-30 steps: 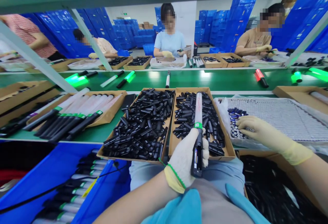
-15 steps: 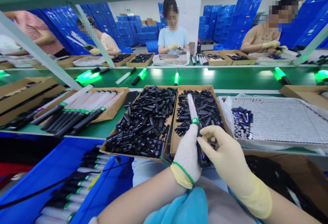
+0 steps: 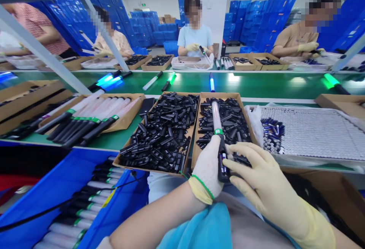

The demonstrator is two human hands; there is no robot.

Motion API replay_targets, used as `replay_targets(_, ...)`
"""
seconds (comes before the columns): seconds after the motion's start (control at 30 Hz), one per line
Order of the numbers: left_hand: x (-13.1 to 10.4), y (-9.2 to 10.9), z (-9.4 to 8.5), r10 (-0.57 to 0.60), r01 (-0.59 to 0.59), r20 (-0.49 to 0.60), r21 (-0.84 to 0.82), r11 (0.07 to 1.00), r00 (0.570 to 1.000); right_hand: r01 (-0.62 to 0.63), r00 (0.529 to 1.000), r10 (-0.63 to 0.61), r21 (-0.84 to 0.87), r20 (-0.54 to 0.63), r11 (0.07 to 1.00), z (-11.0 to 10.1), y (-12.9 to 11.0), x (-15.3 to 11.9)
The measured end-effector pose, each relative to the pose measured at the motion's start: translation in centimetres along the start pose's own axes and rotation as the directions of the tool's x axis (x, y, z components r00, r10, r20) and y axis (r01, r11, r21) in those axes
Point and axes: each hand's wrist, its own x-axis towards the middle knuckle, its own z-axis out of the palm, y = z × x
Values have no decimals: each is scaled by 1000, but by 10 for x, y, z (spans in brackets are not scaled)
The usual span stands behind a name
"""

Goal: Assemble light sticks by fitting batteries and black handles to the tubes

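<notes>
My left hand point(image 3: 209, 165), in a white knit glove, is wrapped round the black handle of a light stick point(image 3: 216, 118) with a clear tube and a green band. The handle's side is open and batteries point(image 3: 224, 163) show inside. My right hand point(image 3: 253, 173), in a pale yellow glove, has its fingers apart, with fingertips at the handle beside the batteries. Just beyond are two cardboard trays of small black parts, one on the left point(image 3: 159, 135) and one on the right point(image 3: 232, 121).
A battery tray point(image 3: 319, 131) lies at the right. Light sticks point(image 3: 94, 119) fill a box at the left, above a blue bin point(image 3: 114, 207). Lit sticks point(image 3: 212, 82) lie on the green belt point(image 3: 253, 85). Across it, several people point(image 3: 194, 38) sit working.
My right hand has drawn back slightly to the right and its fingers have spread, showing more of the batteries. Sticks on the belt have shifted right, and some green lights are now blue.
</notes>
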Motion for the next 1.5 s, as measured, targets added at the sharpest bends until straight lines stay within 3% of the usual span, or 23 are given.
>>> replay_targets(0.1, 2, 0, -5, -33, 32, 16, 13, 999, 999, -20, 999, 21, -12, 28, 1000, 2, 2, -4)
replay_targets(0.27, 3, -2, -3, 101, -101, 3, 49, 994, 995, 28, 999, -26, -53, 37, 998, 7, -2, -6)
replay_targets(0.4, -1, 0, 2, 52, -52, -57, 10, 999, 997, 37, 998, -33, -71, 52, 997, 5, -6, -6)
replay_targets(0.6, -2, 3, -4, -39, 40, -23, 74, 996, 999, 115, 993, -114, -79, 21, 990, 2, -6, -8)
replay_targets(0.7, -2, 4, -4, -7, 16, -63, 145, 989, 998, 49, 998, -54, -126, -32, 991, -4, 18, -10)
replay_targets(0.8, -7, 6, 1, -34, 54, -109, 182, 982, 993, -172, 983, 148, -253, -110, 952, -14, 72, -23)
replay_targets(0.83, -8, 7, 3, -42, 65, -122, 190, 980, 992, -255, 967, 244, -354, -77, 900, -18, 92, -29)
replay_targets(0.9, -11, 7, 6, -49, 78, -141, 205, 976, 989, -276, 939, 342, -489, 48, 827, -20, 129, -40)
replay_targets(1.0, -11, 6, 6, -56, 88, -147, 216, 972, 988, -175, 921, 320, -498, 222, 849, -17, 161, -48)
replay_targets(1.23, -14, 5, 0, -127, 136, -64, 171, 976, 990, -10, 865, 194, -369, 464, 929, -14, 172, -35)
replay_targets(1.5, -20, 11, 8, -182, 187, -45, 191, 964, 982, -21, 867, 122, -209, 484, 978, -17, 179, -37)
